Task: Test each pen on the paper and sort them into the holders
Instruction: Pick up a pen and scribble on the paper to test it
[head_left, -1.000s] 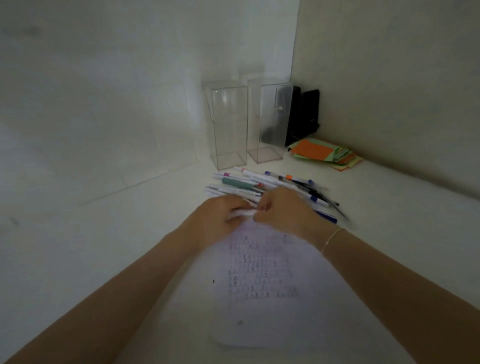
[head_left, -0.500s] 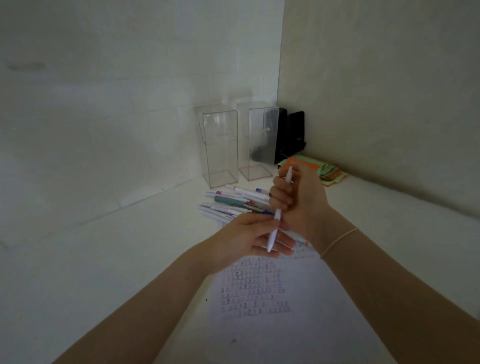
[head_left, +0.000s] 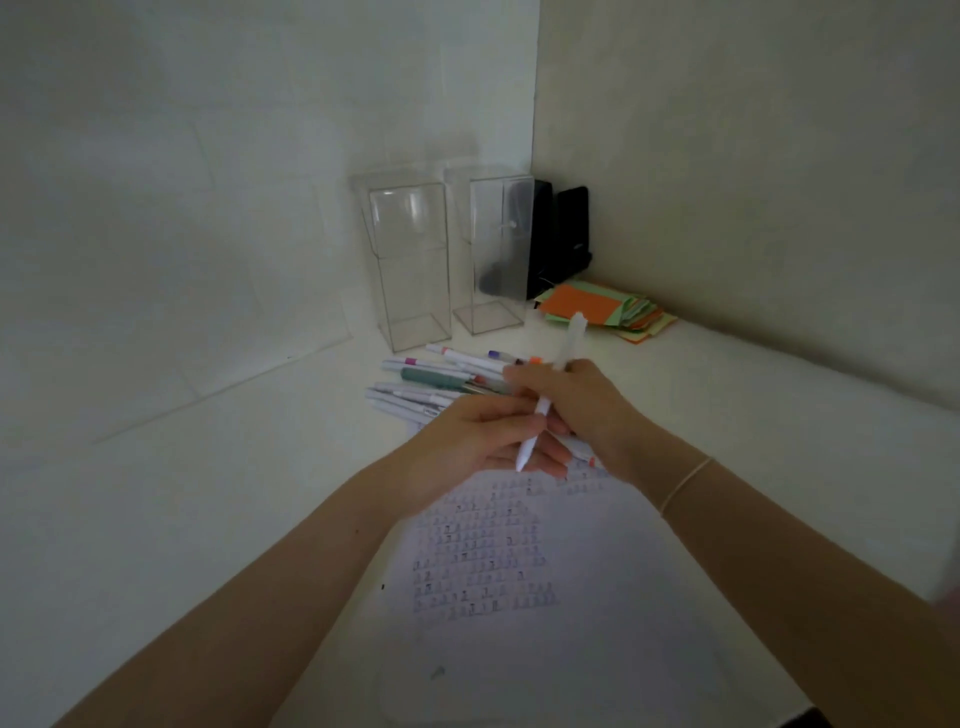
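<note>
Step in hand: readying one pen for its test. Right hand (head_left: 571, 402) grips a white pen (head_left: 550, 397) mid-barrel, tip down over the paper (head_left: 519, 571). Left hand (head_left: 483, 441) steadies the lower barrel, thumb along it. Pile (head_left: 441, 382) lies just beyond; both holders (head_left: 410, 260) look empty. Next: tip to paper, scribble, then choose a holder.

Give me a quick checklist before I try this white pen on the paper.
1. White pen held: ok, right hand grips it, left hand touches the lower end.
2. Tip points down: ok.
3. Tip exposed or capped: cannot tell.
4. Paper has blank space: ok, lower part is unmarked.
5. Both clear holders upright: ok.
6. Untested pens clear of the writing spot: ok, they lie beyond the paper.
</note>
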